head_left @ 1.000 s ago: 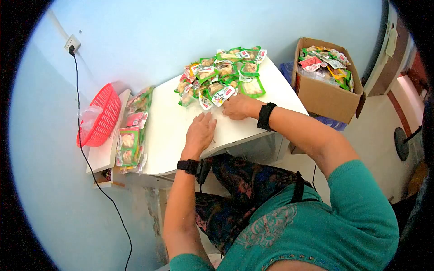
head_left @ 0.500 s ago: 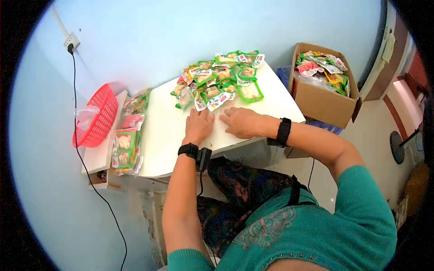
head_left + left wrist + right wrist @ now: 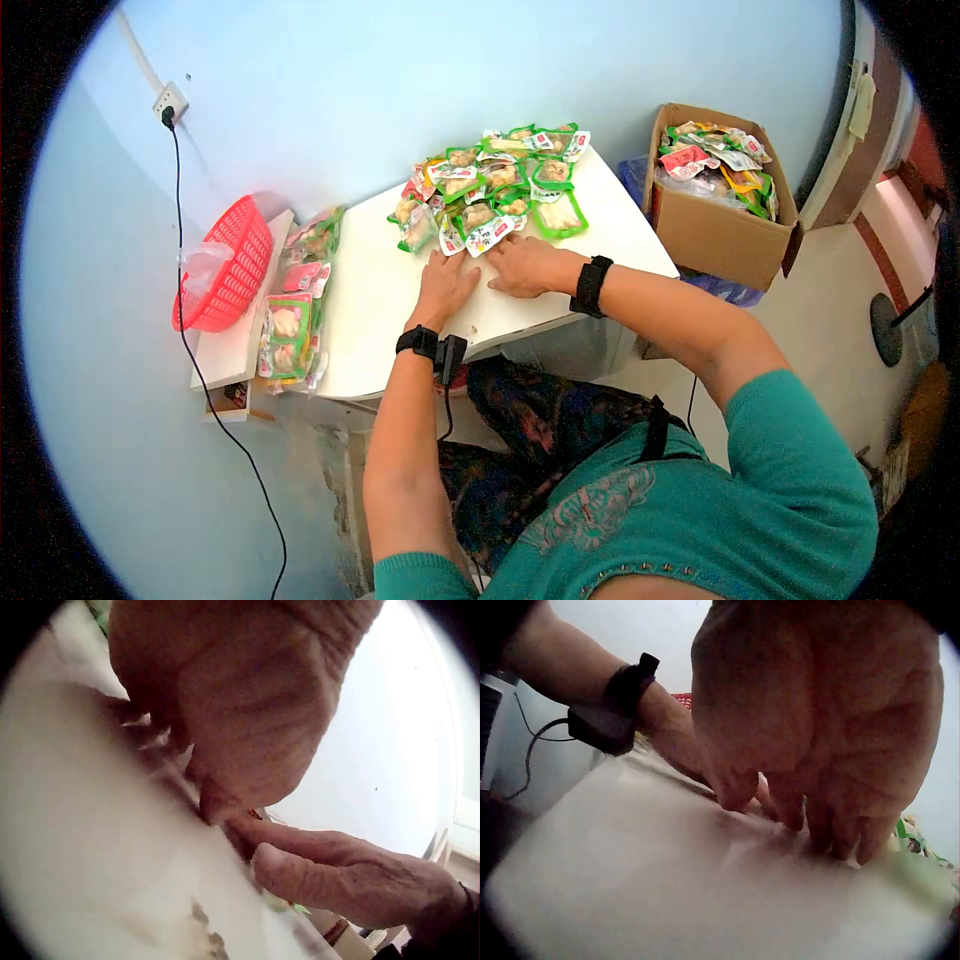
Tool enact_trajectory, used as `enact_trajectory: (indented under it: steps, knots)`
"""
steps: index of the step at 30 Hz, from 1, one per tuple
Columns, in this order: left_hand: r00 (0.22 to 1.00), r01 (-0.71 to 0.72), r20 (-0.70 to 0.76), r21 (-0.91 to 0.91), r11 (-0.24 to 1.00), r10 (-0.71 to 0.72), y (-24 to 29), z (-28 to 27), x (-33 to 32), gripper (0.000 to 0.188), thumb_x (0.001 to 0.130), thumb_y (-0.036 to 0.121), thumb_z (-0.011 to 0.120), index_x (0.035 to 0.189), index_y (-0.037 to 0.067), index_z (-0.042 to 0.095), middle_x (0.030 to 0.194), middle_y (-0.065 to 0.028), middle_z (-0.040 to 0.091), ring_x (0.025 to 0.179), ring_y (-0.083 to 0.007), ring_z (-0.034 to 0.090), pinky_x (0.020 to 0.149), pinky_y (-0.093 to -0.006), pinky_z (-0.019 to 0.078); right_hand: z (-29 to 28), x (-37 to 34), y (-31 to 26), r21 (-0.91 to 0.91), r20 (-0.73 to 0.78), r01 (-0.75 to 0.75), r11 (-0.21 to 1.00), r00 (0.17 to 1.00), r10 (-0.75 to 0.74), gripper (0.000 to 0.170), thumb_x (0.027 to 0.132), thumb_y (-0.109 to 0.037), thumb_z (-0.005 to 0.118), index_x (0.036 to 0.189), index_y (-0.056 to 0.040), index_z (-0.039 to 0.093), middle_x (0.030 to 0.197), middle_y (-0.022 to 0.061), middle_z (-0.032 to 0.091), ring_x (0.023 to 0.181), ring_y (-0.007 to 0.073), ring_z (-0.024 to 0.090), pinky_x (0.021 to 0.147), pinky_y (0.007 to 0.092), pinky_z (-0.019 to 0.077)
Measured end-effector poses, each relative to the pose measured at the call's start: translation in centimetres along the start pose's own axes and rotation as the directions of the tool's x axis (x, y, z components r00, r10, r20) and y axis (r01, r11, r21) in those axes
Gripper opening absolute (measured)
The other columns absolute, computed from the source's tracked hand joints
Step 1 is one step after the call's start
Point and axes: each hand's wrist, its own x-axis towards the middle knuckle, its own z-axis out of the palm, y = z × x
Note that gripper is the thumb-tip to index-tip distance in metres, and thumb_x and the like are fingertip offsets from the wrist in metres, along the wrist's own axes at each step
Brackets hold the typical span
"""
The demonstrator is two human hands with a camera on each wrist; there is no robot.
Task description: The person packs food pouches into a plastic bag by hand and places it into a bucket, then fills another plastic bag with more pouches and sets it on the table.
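Plastic packets of food with green borders and white labels lie in a heap (image 3: 480, 185) on the white table (image 3: 370, 300). My left hand (image 3: 445, 287) rests at the heap's near edge, its fingers forward and fingertips right at the packets. Beside it, my right hand (image 3: 532, 268) reaches in from the right with fingers spread, close to a white-labelled packet (image 3: 490, 232). In the right wrist view the right hand's fingers (image 3: 821, 825) point down onto the tabletop. The left wrist view shows the left palm (image 3: 240, 705) over the table, the right hand's thumb near it.
Several packets stand in a row (image 3: 290, 325) along the table's left side, next to a red plastic basket (image 3: 235, 265). At the right a cardboard box (image 3: 720, 230) holds more packets. A black cable (image 3: 200, 370) hangs down the wall from a socket.
My right hand drew back from the heap's near packets, then came forward to them again. The left hand moved forward to the heap's edge.
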Motion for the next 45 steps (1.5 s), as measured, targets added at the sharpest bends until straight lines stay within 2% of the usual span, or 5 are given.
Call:
enact_trajectory:
  steps: [23, 28, 32, 38, 45]
  knots:
    - [0.991, 0.135, 0.008, 0.135, 0.982, -0.137, 2.3, -1.6, -3.5, 0.051, 0.094, 0.033, 0.054, 0.134, 0.003, 0.049, 0.136, -0.0296, 0.045, 0.128, -0.0409, 0.043, 0.106, -0.0436, 0.0382, 0.1, 1.5, 1.9, 0.089, 0.028, 0.063, 0.994, 0.997, -0.066, 0.054, 0.092, -0.044, 0.051, 0.107, 0.0056, 0.063, 0.109, 0.0289, 0.063, 0.108, 0.0405, 0.060, 0.096, 0.0480, 0.0452]
    - [0.996, 0.086, 0.020, 0.158, 0.984, -0.091, 1.5, -1.5, -2.3, 0.050, 0.094, 0.033, 0.053, 0.134, 0.002, 0.049, 0.132, -0.0276, 0.048, 0.122, -0.0408, 0.047, 0.103, -0.0450, 0.0399, -2.1, -1.0, -0.6, -0.069, 0.091, 0.010, 0.998, 0.996, -0.003, 0.066, 0.093, -0.042, 0.052, 0.137, 0.0051, 0.037, 0.142, 0.0293, 0.035, 0.129, 0.0436, 0.040, 0.101, 0.0548, 0.0382]
    - [0.992, 0.031, -0.130, 0.293, 0.956, 0.007, -0.6, 0.8, -1.2, 0.050, 0.091, 0.030, 0.056, 0.131, 0.001, 0.051, 0.125, -0.0259, 0.052, 0.117, -0.0392, 0.050, 0.098, -0.0447, 0.0435, -3.3, -3.0, -1.9, 0.004, 0.130, 0.012, 1.000, 0.991, -0.012, 0.069, 0.093, -0.044, 0.054, 0.136, 0.0061, 0.036, 0.137, 0.0290, 0.039, 0.129, 0.0433, 0.039, 0.102, 0.0526, 0.0380]
    - [0.994, 0.098, 0.029, 0.089, 0.991, -0.101, -0.3, -0.7, -0.8, 0.051, 0.087, 0.030, 0.062, 0.130, 0.002, 0.053, 0.138, -0.0272, 0.045, 0.114, -0.0381, 0.056, 0.096, -0.0418, 0.0468, -1.5, -6.5, -1.7, 0.008, -0.015, 0.200, 0.980, 0.980, -0.200, 0.073, 0.089, -0.050, 0.056, 0.133, 0.0065, 0.039, 0.133, 0.0285, 0.043, 0.125, 0.0438, 0.042, 0.098, 0.0546, 0.0406]
    - [0.975, 0.100, -0.189, -0.097, 0.990, -0.117, 1.1, -2.0, -2.7, 0.034, 0.083, 0.021, 0.067, 0.109, -0.001, 0.066, 0.129, -0.0267, 0.054, 0.112, -0.0411, 0.057, 0.099, -0.0420, 0.0438, 0.0, -8.4, -0.8, -0.078, -0.091, 0.230, 0.970, 0.967, -0.236, 0.078, 0.088, -0.051, 0.058, 0.138, 0.0053, 0.035, 0.144, 0.0279, 0.035, 0.135, 0.0426, 0.032, 0.108, 0.0543, 0.0320]
